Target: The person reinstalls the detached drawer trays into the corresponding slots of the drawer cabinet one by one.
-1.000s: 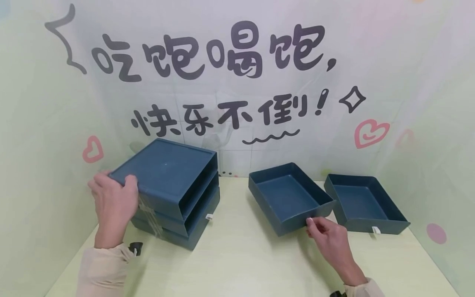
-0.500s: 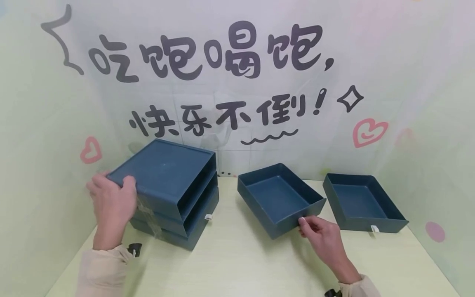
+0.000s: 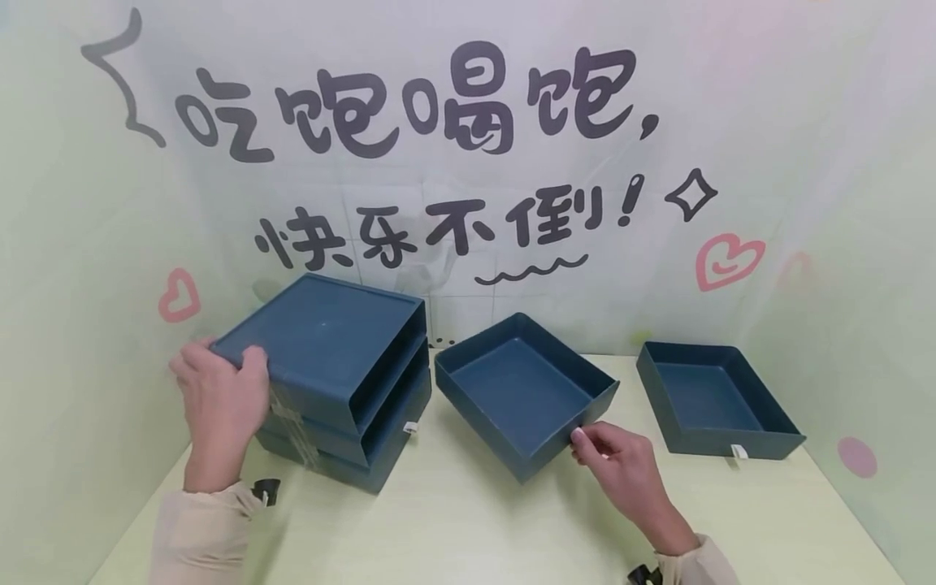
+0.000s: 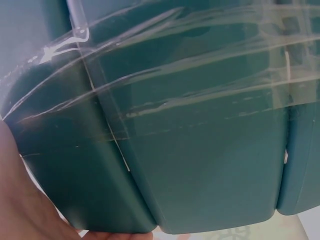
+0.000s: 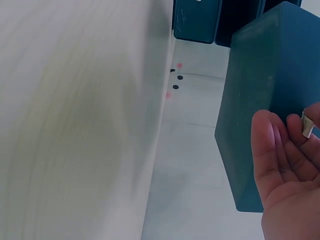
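A dark blue three-tier drawer cabinet [image 3: 322, 333] stands at the left; its top two slots are hollow and its bottom drawer, with a white tab, is in. My left hand [image 3: 223, 398] grips the cabinet's upper rear corner. Clear tape [image 4: 165, 65] bands the cabinet's side in the left wrist view. A blue drawer [image 3: 522, 390] hangs over the table just right of the cabinet. Thumb and fingers of my right hand [image 3: 621, 471] pinch this drawer's white pull tab [image 5: 307, 125] at its front face.
A second blue drawer [image 3: 720, 398] with a white tab rests on the table at the right. Behind everything hangs a printed cloth backdrop [image 3: 468, 162], and similar cloth closes off both sides of the pale wooden table [image 3: 453, 528].
My right hand has carried the pinched drawer leftward, toward the cabinet, turning it a little and away from the other drawer. The left hand stays on the cabinet corner.
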Demonstrator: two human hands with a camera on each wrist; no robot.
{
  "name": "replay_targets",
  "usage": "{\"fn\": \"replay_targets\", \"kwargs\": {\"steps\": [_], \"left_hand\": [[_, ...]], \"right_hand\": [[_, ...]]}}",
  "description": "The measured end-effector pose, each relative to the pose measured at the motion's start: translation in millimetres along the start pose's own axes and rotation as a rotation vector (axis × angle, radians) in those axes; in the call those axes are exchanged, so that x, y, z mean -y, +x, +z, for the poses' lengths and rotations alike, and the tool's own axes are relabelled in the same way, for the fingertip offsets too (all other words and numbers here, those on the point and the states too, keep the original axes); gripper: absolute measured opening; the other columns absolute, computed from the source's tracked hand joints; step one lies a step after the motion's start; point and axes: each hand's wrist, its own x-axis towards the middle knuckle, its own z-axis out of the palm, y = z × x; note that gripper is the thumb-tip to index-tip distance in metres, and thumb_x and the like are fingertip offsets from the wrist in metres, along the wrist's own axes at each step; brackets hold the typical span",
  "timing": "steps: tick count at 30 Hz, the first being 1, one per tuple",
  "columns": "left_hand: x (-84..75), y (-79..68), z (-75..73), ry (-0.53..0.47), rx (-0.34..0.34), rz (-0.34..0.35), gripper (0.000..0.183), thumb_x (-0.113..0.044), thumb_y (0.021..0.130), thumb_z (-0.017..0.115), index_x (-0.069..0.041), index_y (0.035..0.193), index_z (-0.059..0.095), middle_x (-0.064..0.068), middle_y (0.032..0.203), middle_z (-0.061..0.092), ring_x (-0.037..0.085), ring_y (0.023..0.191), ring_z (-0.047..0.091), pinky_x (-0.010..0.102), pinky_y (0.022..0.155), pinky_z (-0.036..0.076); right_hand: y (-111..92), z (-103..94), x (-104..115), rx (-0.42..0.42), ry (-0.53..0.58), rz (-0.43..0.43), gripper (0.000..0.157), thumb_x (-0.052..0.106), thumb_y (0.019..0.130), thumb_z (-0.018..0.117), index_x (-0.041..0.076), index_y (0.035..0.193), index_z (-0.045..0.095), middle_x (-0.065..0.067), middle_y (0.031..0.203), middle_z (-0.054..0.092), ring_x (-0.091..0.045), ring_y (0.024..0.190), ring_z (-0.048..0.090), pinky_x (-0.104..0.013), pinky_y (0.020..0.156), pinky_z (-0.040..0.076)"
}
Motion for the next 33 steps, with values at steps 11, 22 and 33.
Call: {"fn": "replay_targets", "kwargs": {"steps": [11, 22, 33], "left_hand": [[-1.1, 0.9, 0.1, -0.006, -0.003, 0.001, 0.064, -0.04, 0.093, 0.034, -0.004, 0.145, 0.019, 0.026, 0.136, 0.022, 0.043, 0.109, 0.035, 0.045, 0.073, 0.031], [-1.5, 0.9, 0.6, -0.001, 0.008, -0.007, 0.065, -0.041, 0.094, 0.034, -0.005, 0.145, 0.018, 0.026, 0.137, 0.022, 0.043, 0.108, 0.036, 0.044, 0.072, 0.03], [1.0, 0.9, 1.4, -0.002, 0.009, -0.008, 0.065, -0.04, 0.094, 0.034, -0.006, 0.146, 0.017, 0.026, 0.137, 0.021, 0.043, 0.108, 0.035, 0.044, 0.073, 0.03]], "right_hand": [[0, 10.9, 12, 0.04, 0.033, -0.073, 0.018, 0.004, 0.089, 0.071, 0.021, 0.083, 0.071, 0.011, 0.071, 0.068, 0.003, 0.061, 0.058, -0.015, 0.054, 0.045], [-1, 14.1, 11, 0.11, 0.02, -0.097, 0.013, 0.011, 0.091, 0.07, 0.02, 0.081, 0.071, 0.016, 0.072, 0.066, 0.003, 0.064, 0.054, -0.019, 0.053, 0.043], [-1, 17.2, 11, 0.144, 0.057, -0.161, 0.017, 0.008, 0.092, 0.069, 0.022, 0.081, 0.07, 0.018, 0.074, 0.064, 0.003, 0.064, 0.054, -0.014, 0.053, 0.04]]}}
